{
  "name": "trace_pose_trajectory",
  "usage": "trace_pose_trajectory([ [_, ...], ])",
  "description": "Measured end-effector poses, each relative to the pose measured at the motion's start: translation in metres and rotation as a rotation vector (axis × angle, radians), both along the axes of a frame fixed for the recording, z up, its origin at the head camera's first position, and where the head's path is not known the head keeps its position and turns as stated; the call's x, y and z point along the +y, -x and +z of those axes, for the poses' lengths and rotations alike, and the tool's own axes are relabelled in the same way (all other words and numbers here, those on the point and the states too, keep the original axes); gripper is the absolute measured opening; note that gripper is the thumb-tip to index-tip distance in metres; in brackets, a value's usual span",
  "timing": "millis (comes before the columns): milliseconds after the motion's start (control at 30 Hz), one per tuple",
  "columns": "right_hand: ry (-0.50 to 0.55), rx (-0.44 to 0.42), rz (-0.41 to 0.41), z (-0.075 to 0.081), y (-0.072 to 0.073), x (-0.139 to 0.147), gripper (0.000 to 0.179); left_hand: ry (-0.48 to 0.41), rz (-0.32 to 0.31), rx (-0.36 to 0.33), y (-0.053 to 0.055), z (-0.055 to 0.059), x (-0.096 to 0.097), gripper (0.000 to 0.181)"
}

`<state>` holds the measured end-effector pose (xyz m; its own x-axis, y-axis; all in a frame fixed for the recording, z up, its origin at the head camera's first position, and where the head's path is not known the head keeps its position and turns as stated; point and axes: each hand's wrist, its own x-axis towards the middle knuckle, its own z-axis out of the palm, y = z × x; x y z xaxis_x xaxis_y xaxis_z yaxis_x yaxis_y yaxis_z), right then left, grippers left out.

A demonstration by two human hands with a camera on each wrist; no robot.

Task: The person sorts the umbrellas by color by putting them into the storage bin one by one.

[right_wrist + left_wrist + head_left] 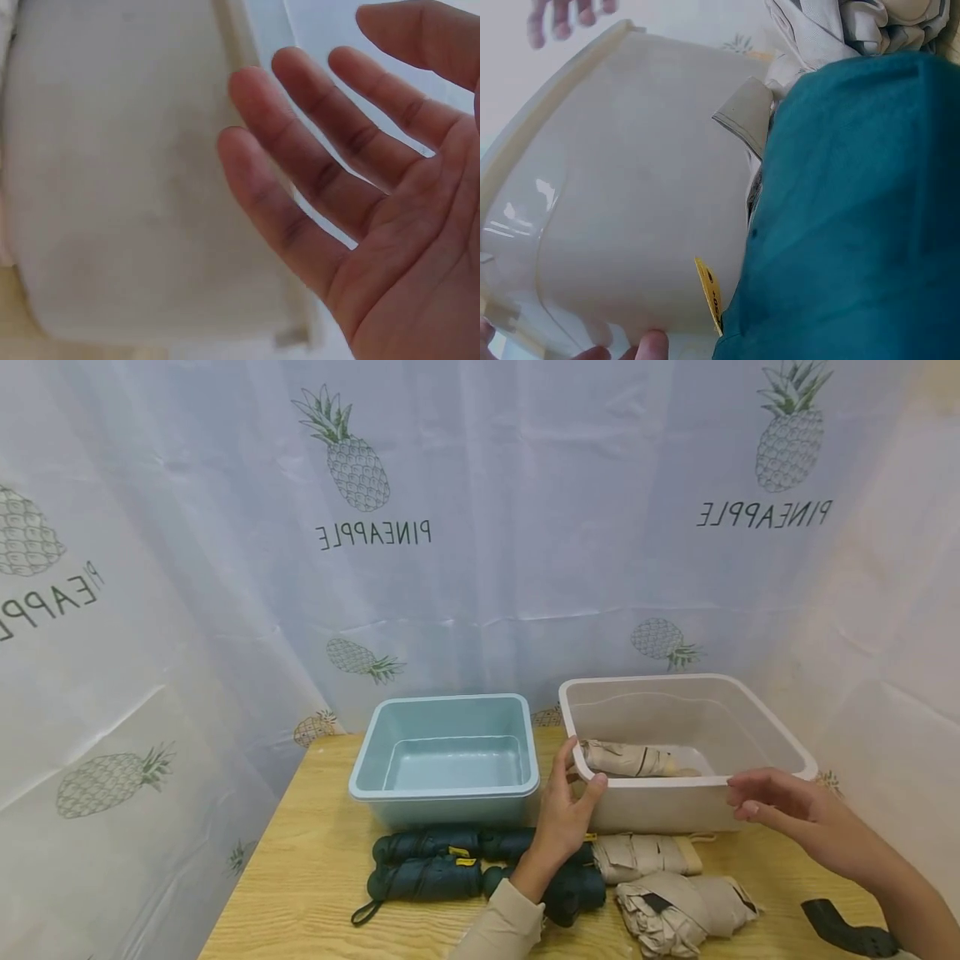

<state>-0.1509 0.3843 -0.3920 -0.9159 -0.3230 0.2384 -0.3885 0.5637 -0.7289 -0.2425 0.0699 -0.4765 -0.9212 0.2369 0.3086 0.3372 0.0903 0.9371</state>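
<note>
My left hand (pixel 562 818) holds the front left corner of a beige plastic bin (pixel 660 808), thumb on the front and fingers along the left side. In the left wrist view its fingertips (pixel 654 345) touch the bin's wall. Beside the bin's front right rim, my right hand (pixel 787 810) has its fingers spread and loosely bent, holding nothing, as the right wrist view shows. Inside the bin lies a folded beige umbrella (pixel 626 758). Before it on the table are two more beige umbrellas (pixel 645 857) and several dark folded umbrellas (pixel 427 878), some with yellow tags.
A light blue bin (pixel 450 795) stands to the left of the beige one on the wooden table (pixel 300 877). At the front right lies a dark curved object (pixel 847 931). Pineapple-printed curtains (pixel 495 560) hang behind and at the sides.
</note>
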Motion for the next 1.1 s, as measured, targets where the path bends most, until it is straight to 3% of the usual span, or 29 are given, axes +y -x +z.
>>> trace_pose_trajectory([
  [100, 0.025, -0.047, 0.017, -0.016, -0.007, 0.007, 0.032, 0.003, 0.005, -0.010, 0.000, 0.001, 0.000, 0.066],
  [300, -0.030, -0.092, -0.002, -0.049, -0.014, 0.022, 0.030, 0.005, 0.017, -0.016, -0.001, 0.001, -0.001, 0.065],
  [533, -0.082, 0.046, 0.018, -0.092, -0.020, 0.025, 0.033, 0.010, 0.012, -0.018, -0.002, 0.000, -0.001, 0.065],
  [633, -0.091, 0.041, 0.009, -0.105, -0.022, 0.023, 0.033, 0.009, 0.013, -0.018, -0.002, 0.000, -0.001, 0.065],
  [833, -0.061, -0.152, 0.087, -0.117, -0.026, 0.026, 0.034, 0.013, 0.018, -0.015, -0.003, 0.000, 0.000, 0.064],
  [933, -0.045, -0.249, 0.090, -0.120, -0.028, 0.028, 0.035, 0.012, 0.017, -0.009, -0.002, 0.000, 0.000, 0.064],
  [1100, -0.059, -0.213, 0.080, -0.125, -0.030, 0.027, 0.040, 0.010, 0.017, 0.001, -0.001, 0.000, 0.000, 0.064],
])
